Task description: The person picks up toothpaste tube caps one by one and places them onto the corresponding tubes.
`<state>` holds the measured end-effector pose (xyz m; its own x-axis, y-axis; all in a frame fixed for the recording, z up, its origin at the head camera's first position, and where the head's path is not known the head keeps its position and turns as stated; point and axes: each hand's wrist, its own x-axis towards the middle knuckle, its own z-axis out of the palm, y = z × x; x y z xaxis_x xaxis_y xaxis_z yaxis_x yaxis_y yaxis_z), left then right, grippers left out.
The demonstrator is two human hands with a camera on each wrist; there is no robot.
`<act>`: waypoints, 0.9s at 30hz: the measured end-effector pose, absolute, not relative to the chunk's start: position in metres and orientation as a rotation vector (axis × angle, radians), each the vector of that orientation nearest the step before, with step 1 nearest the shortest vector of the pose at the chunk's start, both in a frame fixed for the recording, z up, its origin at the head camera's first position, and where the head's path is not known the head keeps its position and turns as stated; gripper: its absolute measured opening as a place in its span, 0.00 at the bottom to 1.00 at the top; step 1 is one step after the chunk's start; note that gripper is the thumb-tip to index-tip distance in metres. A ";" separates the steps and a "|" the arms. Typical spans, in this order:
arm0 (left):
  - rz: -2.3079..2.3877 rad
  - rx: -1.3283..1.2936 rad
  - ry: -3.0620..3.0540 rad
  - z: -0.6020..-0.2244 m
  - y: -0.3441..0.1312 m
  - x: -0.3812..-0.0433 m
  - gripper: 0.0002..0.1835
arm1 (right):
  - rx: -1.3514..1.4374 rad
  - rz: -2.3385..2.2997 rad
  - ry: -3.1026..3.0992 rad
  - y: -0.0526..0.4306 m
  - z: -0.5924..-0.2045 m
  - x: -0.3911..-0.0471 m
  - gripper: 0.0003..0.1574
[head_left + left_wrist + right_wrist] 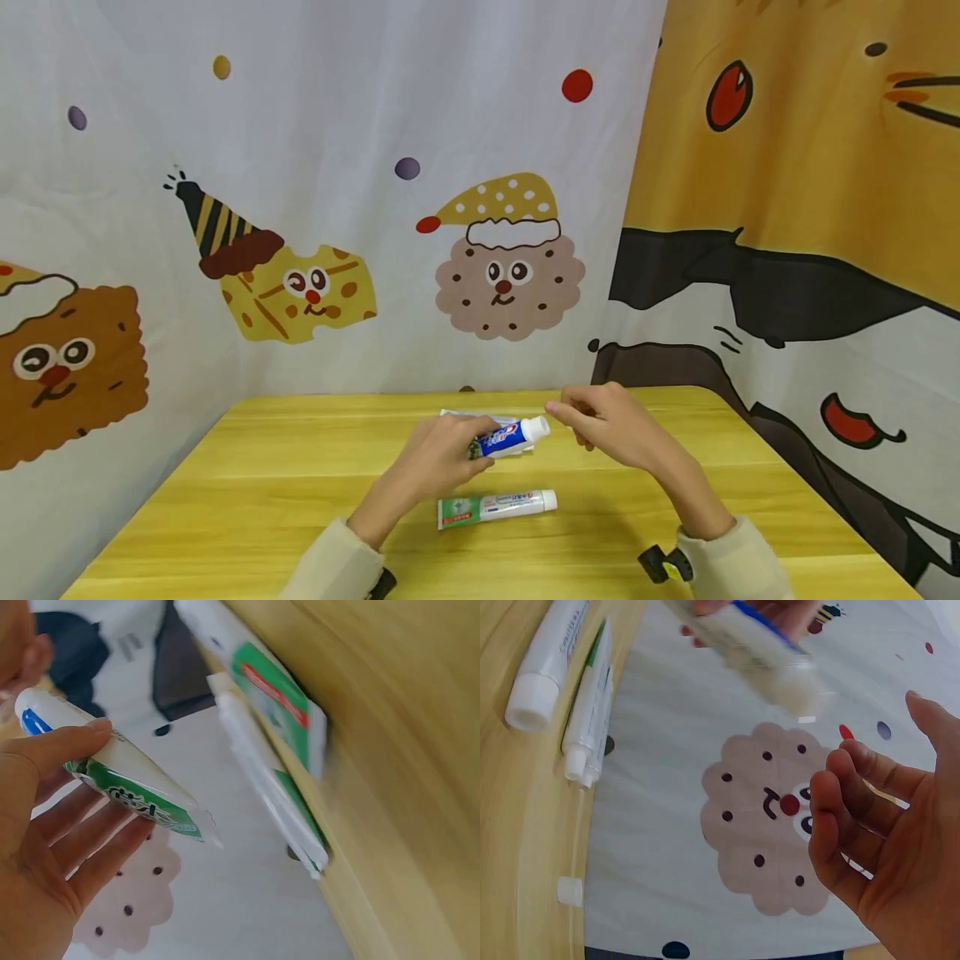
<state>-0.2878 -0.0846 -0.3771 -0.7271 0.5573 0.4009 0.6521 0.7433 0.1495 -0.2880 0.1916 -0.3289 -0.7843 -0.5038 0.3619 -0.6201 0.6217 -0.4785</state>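
Observation:
A toothpaste tube [504,438], blue with white lettering toward its white capped end, is pinched between the thumb and fingers of my left hand [444,450]. The left wrist view shows this tube's [142,776] white and green back, its flat tail pointing away from the palm. Just beyond the white end, my right hand [611,423] is raised with nothing in it. From the right wrist view, that hand's fingers [840,802] curl loosely, and the thumb stands apart from them. The tube's white end is blurred there.
Nearer the front lies a green and white toothpaste tube [498,508]. Further white tubes [589,712] lie behind the held one, partly covered in the head view. A small white cap-like piece [570,891] sits by the edge of the wooden table [300,500]. Printed curtains hang behind.

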 end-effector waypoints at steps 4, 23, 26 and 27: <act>-0.257 -0.993 -2.717 -0.384 -0.079 -0.306 0.20 | 0.911 0.907 -2.633 0.198 -0.327 -0.288 0.17; 0.122 -1.080 -2.909 -0.411 -0.053 -0.344 0.12 | 0.943 0.943 -2.667 0.205 -0.328 -0.300 0.12; 0.126 -1.069 -2.952 -0.410 -0.051 -0.344 0.12 | 0.934 0.961 -2.688 0.206 -0.331 -0.303 0.12; 0.124 -1.070 -2.960 -0.410 -0.051 -0.344 0.12 | 0.933 0.969 -2.694 0.206 -0.332 -0.304 0.12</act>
<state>-0.3440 -0.0510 -0.4102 -0.7692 0.6380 -0.0350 0.6387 0.7662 -0.0712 -0.3043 0.2062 -0.3322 -0.8003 -0.5101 0.3152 -0.5940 0.6028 -0.5328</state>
